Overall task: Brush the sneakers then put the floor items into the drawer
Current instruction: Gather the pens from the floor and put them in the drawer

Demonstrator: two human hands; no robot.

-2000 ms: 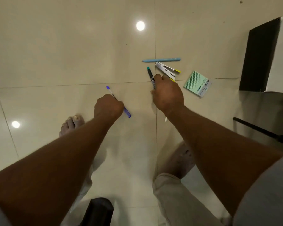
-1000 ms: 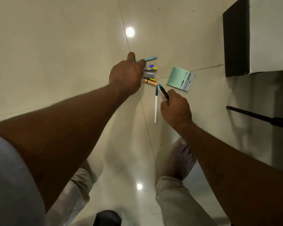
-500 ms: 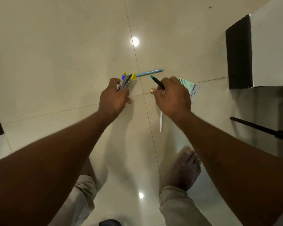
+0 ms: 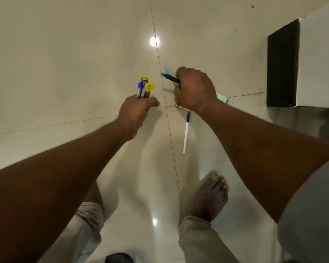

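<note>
- Glossy cream floor tiles [image 4: 65, 54] with thin grout lines [image 4: 160, 63] crossing.
- Round light reflections [image 4: 154, 41] on the tiles.
- A white block with a black side [image 4: 282, 63] at upper right.
- A bare foot [image 4: 210, 194] below beige trousers [image 4: 198, 242].

Single view only: head-worn wide-angle camera, aimed forward and steeply down at the tiled floor [image 4: 65, 63]. Both forearms enter from the bottom corners and reach up-frame; left hand [image 4: 135, 111] and right hand [image 4: 196, 90] sit near centre, at arm's length from the lens. A bare foot [image 4: 211, 196] and trouser legs fill the lower edge, directly beneath the camera. Wide-angle bending shows along the tile seams. No second view shares the scene.
</note>
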